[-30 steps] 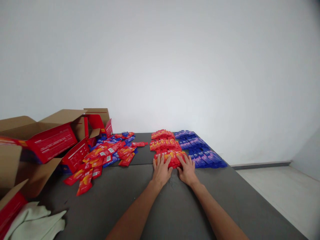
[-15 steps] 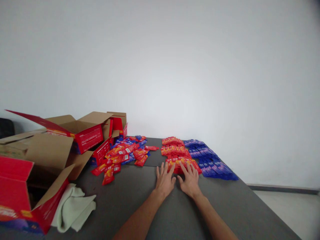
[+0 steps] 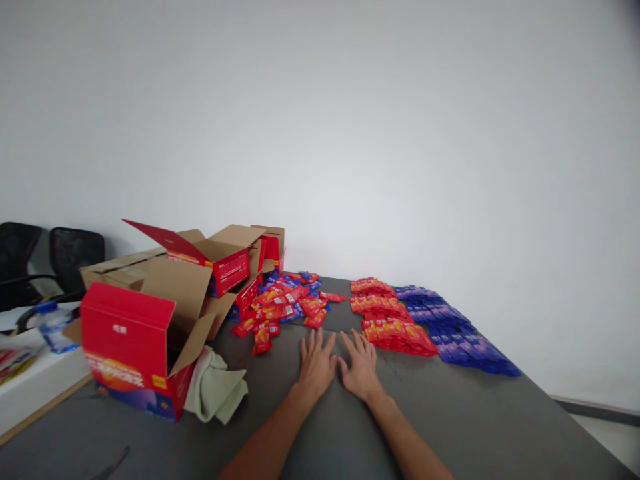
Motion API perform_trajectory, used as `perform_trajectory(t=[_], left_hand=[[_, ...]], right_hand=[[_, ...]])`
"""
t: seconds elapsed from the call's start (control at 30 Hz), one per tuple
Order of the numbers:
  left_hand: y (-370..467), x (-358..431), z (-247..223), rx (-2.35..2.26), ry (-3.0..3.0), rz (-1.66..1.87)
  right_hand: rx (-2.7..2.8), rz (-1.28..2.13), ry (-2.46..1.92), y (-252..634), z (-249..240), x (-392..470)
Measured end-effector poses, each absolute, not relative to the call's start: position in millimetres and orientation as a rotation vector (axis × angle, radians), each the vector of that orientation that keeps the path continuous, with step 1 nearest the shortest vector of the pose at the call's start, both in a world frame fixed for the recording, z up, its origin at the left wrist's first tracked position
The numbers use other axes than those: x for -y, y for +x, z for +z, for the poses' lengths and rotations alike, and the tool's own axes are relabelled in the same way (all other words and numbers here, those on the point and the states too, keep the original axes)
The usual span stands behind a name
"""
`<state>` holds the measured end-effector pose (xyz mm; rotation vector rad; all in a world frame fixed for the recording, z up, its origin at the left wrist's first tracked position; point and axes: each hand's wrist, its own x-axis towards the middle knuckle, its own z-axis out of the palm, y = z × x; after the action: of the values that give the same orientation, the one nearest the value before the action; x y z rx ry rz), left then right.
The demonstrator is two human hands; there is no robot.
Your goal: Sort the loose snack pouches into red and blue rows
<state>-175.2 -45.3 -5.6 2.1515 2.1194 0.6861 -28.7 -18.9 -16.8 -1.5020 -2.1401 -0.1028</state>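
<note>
My left hand [image 3: 317,365] lies flat on the dark grey table [image 3: 280,407], fingers spread and holding nothing. Close beside it, my right hand [image 3: 360,365] rests palm down with its fingers apart, also without anything in it. Just beyond and right of my right hand are red sachets [image 3: 397,333], laid overlapping in three rows. Blue sachets [image 3: 473,348] form three similar rows to their right. A mixed heap of loose red and blue sachets [image 3: 285,301] lies ahead and left of my left hand, with one red sachet [image 3: 333,297] apart at its right.
An open red carton [image 3: 127,340] stands at the left, with a pale green cloth [image 3: 217,387] against it. More open cartons [image 3: 231,267] sit behind. At far left are a water bottle [image 3: 55,327] on a white surface and black chairs [image 3: 77,253]. A white wall [image 3: 380,133] runs behind.
Both hands have shifted left, off the edge of the nearest red row, and now lie on bare table. The view has turned left, bringing the bottle and chairs into sight.
</note>
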Motion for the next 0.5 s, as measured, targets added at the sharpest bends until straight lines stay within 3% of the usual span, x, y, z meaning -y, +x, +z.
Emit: perform_trajectory(t=[0.5], left_hand=[[-252,6,-21,-2.265,2.181,0.665]], right_hand=[[2.218,0.043,-1.426,-111,-22,-23]])
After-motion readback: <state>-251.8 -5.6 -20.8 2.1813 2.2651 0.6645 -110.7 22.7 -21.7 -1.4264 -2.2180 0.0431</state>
